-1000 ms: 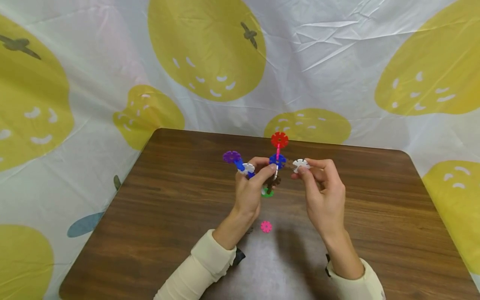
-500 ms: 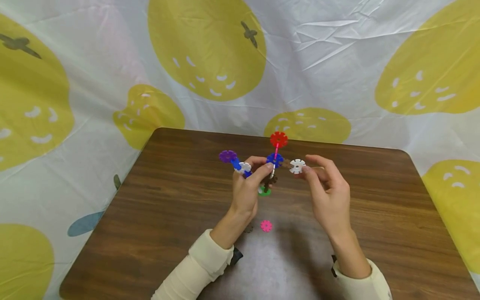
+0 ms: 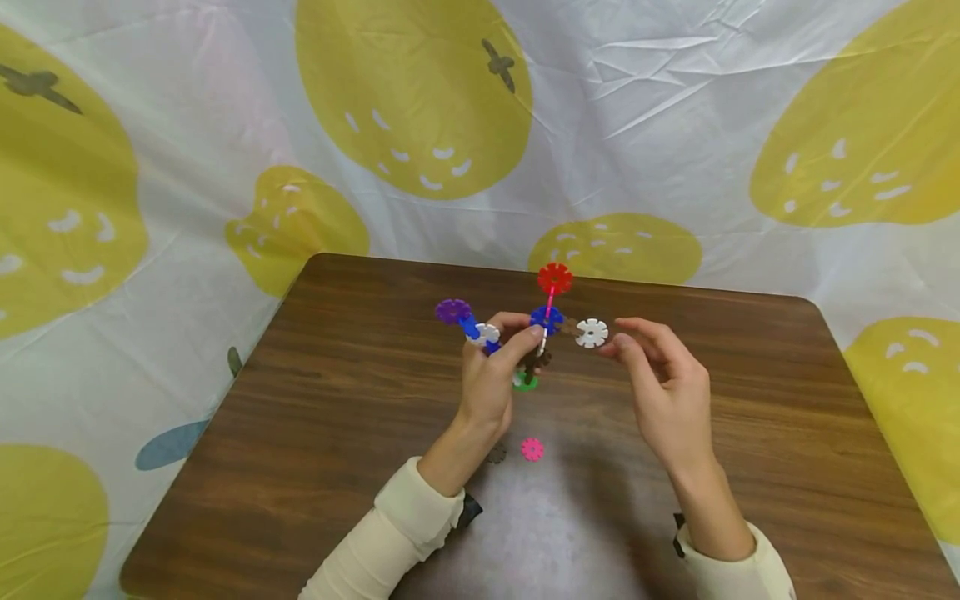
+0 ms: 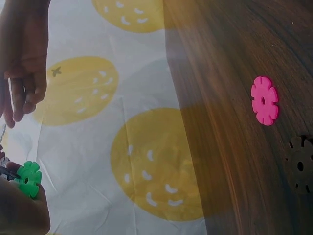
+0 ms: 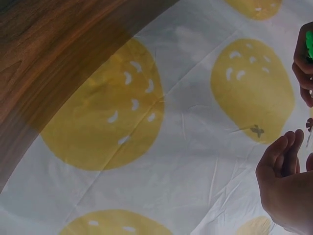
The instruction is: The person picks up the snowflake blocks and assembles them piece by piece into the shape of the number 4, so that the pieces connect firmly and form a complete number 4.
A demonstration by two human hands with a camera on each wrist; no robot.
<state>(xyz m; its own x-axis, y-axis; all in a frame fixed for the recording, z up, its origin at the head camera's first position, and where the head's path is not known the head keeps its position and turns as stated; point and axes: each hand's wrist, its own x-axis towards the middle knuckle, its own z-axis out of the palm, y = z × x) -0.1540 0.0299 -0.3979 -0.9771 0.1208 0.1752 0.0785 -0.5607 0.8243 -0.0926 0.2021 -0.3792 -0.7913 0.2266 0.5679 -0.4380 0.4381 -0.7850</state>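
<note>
My left hand point(image 3: 489, 383) grips a joined cluster of notched plastic snowflake discs above the table, its thumb pressed near the blue disc point(image 3: 542, 320). Up from that one rises a pink disc seen edge-on, topped by a red disc point(image 3: 561, 281). Leftward, a purple disc point(image 3: 453, 312) and a white one stick out past the hand. A green disc point(image 3: 527, 383) shows below, beside dark brown pieces. To the right, a brown disc point(image 3: 568, 326) carries another white disc point(image 3: 597, 337). My right hand point(image 3: 671, 400), fingers loosely bent, is just right of that white disc, holding nothing.
Loose on the brown wooden table point(image 3: 337, 350) lie a pink disc point(image 4: 264, 91) and a dark grey-brown disc point(image 4: 296, 174), below the hands in the head view. A white cloth point(image 3: 637, 125) with yellow fruit prints hangs behind the table.
My right hand has let go of the white disc and drawn back to the right. My left hand and the cluster have shifted slightly left.
</note>
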